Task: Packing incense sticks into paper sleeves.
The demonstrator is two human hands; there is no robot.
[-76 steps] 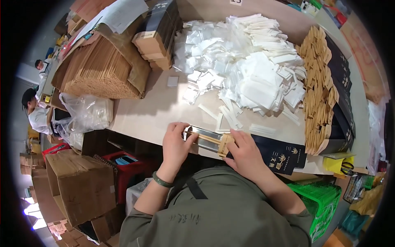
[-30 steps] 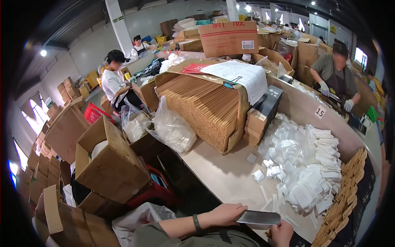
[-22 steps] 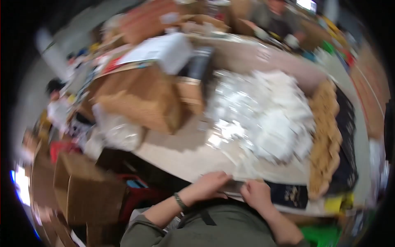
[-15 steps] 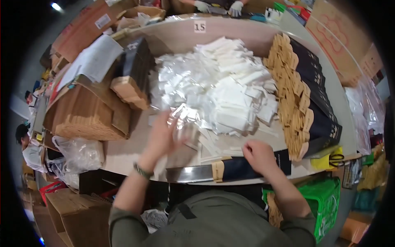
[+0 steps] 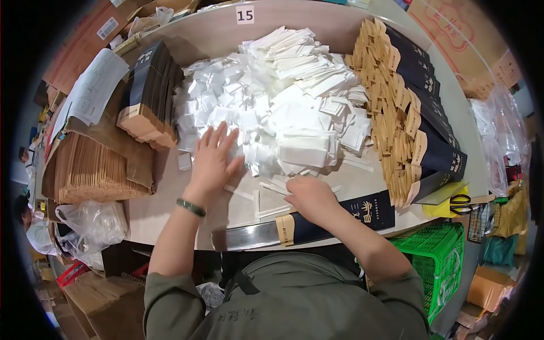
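My left hand lies with fingers spread on the near left edge of a heap of small white and clear packets. To its right, my right hand is closed, its fingertips by loose thin white strips; whatever it may pinch is hidden. Longer white paper packets are heaped just beyond that hand. Below my right wrist, along the table's front edge, lies a flat dark navy sleeve with a tan end. A shiny silver flat piece extends from its left end.
Filled navy-and-tan pouches overlap in a row at right. Black-handled scissors lie on something yellow. At left stand a bundle of navy sleeves and an open carton of brown card pieces. A green crate stands below the table's right side.
My left hand, blurred before, now rests spread on the small packets. My right hand has moved left and slightly forward, from above the navy sleeve to the white strips. The view has shifted.
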